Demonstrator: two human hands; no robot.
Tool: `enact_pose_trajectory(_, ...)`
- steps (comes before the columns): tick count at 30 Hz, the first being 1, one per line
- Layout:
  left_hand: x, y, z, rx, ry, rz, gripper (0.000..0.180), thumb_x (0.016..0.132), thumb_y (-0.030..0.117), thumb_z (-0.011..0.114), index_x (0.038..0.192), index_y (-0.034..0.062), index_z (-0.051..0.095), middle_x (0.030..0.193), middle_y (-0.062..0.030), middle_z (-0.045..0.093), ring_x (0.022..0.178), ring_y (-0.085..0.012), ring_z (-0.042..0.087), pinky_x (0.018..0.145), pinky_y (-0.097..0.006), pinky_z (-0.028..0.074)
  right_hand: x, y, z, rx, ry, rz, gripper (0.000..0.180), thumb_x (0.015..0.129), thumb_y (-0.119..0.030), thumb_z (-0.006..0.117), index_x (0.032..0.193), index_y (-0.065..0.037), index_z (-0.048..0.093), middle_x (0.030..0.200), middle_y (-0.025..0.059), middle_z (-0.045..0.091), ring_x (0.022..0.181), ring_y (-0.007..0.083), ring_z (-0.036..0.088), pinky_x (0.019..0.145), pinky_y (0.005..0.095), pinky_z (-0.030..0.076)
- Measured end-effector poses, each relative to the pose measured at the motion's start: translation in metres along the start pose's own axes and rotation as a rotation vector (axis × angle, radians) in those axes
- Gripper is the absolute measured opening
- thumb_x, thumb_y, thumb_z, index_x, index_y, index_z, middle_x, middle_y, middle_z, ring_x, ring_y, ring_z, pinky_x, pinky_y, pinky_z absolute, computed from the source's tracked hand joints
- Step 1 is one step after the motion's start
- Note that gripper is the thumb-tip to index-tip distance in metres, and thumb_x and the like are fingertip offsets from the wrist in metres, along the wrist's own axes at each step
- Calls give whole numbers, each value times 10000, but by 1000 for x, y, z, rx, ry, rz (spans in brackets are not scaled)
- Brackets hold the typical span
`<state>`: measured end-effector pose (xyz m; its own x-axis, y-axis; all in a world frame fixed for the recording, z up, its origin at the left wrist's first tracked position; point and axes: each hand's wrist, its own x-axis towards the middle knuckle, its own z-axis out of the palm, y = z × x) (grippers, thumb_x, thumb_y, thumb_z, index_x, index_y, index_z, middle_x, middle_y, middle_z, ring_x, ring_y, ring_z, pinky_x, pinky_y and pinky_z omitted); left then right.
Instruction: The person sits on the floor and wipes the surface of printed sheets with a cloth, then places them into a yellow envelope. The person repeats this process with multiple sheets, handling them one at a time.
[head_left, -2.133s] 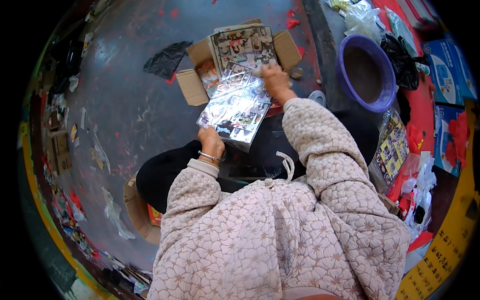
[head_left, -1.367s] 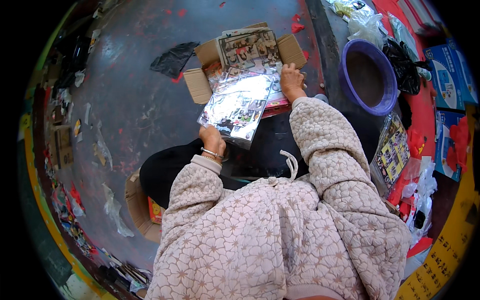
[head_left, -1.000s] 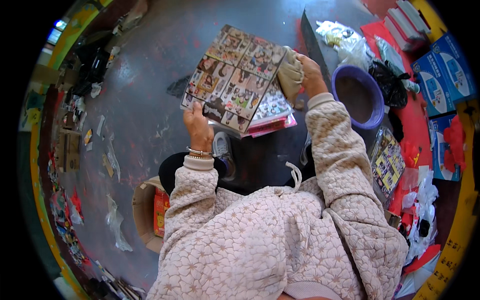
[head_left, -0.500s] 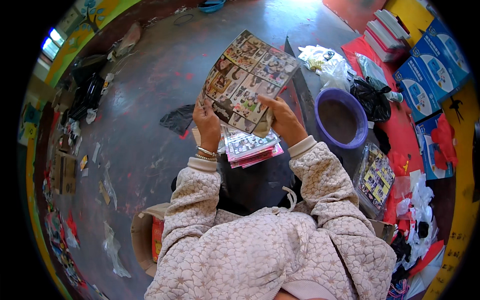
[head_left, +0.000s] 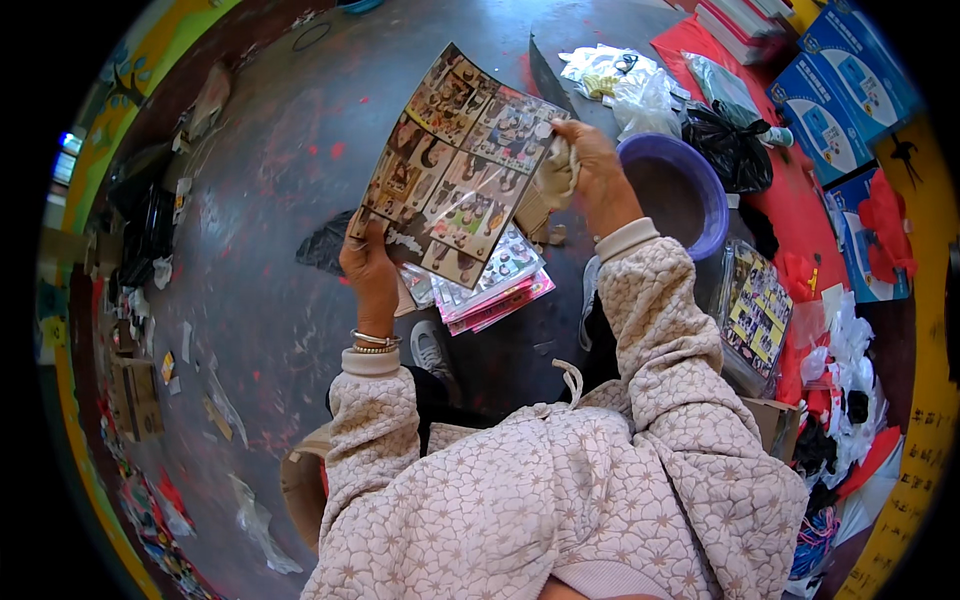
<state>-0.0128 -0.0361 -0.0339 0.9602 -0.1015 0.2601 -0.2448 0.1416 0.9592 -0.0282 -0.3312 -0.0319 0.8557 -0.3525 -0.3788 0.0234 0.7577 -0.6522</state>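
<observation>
A glossy sheet (head_left: pixel 450 170) printed with panels of small cartoon-like figures is held up, tilted, between my hands. My left hand (head_left: pixel 370 275) pinches its lower left corner. My right hand (head_left: pixel 600 180) grips the upper right edge, and a crumpled beige cloth (head_left: pixel 557 175) hangs from that same hand against the sheet. Below lies a stack of sheets or thin packs (head_left: pixel 510 290) with pink edges and printed pictures, partly covered by the held sheet. A piece of brown cardboard (head_left: pixel 533 215) shows behind the sheet, near the cloth.
A purple basin (head_left: pixel 715 205) of dark water stands to the right. Near it are a black plastic bag (head_left: pixel 735 150), white plastic bags (head_left: pixel 640 95) and a wrapped stack of printed sheets (head_left: pixel 755 310). Blue boxes (head_left: pixel 835 95) line the right wall. A cardboard box (head_left: pixel 303 480) sits at lower left.
My hands have spread farther apart and the sheet has shifted left. My right hand has gone from the sheet's lower right part to its upper right edge, with the cloth. The view has shifted.
</observation>
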Motion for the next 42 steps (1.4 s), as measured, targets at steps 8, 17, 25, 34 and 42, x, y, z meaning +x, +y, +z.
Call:
enact_pose_trajectory(8,1,6,-9,-195,71,-245,137,889,172,495,851,57,559,577,30,506,391,-40,394,334,-194,298,-9,-21,-14,73,-90,-19,171,868,-166,469,946,-23,522,804,112,608,620,244,615,516,437,550)
enact_pose_trajectory(17,7,-14,-15,-557,118,-403,213,872,11,394,1074,-27,446,979,-110,561,802,-183,577,714,-293,484,-75,-3,33,-1144,40,-1304,296,731,-174,658,1006,-97,581,860,70,591,645,145,595,500,271,487)
enact_pose_trajectory(25,3,-13,-7,-422,41,-376,136,873,47,439,980,6,512,896,-58,585,710,-128,570,589,-242,473,-82,35,47,-1677,-211,-1472,136,665,-92,627,795,-134,622,832,-30,611,757,156,590,591,286,480)
enact_pose_trajectory(34,9,7,-16,51,-90,-248,682,857,421,503,1309,-37,277,1248,-196,436,1208,-245,367,989,-331,279,-81,15,35,-1821,-197,-916,127,785,-197,542,831,-100,609,793,89,612,744,265,592,643,367,461)
enact_pose_trajectory(42,3,26,-12,-64,-567,-308,465,874,310,517,1166,-49,476,1136,-99,523,1025,-149,496,880,-258,377,-62,17,26,-1887,-275,-632,238,760,-292,548,871,-113,659,826,124,631,794,292,600,708,389,465)
